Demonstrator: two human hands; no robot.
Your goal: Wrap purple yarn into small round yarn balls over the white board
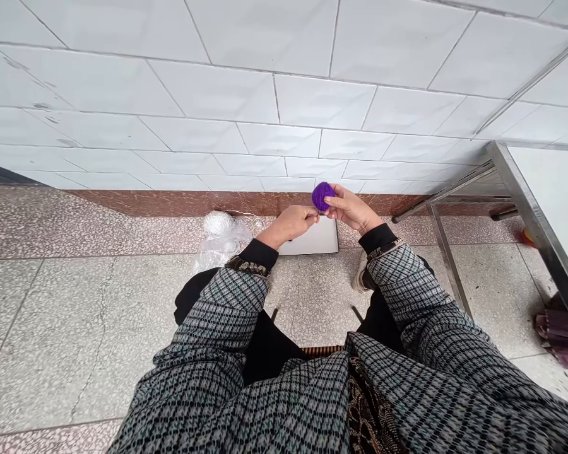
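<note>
A small ball of purple yarn (322, 196) is held up in my right hand (353, 208), with the thumb across its near side and the fingers around it. Just left of the ball, my left hand (293, 223) is closed in a pinch, its fingertips close to the ball's lower edge. Any strand between those fingertips is too fine to make out. Under the hands, a flat white board or box (315, 238) with a dark edge lies on the floor. A speck of purple shows on it beside my left wrist.
White yarn (218, 222) in clear plastic (220, 246) lies on the floor at left. A tiled wall (246, 139) rises ahead. A metal-framed table (525, 208) stands at right, with dark purple cloth (561, 337) by it. A shoe (360, 272) shows below my right hand.
</note>
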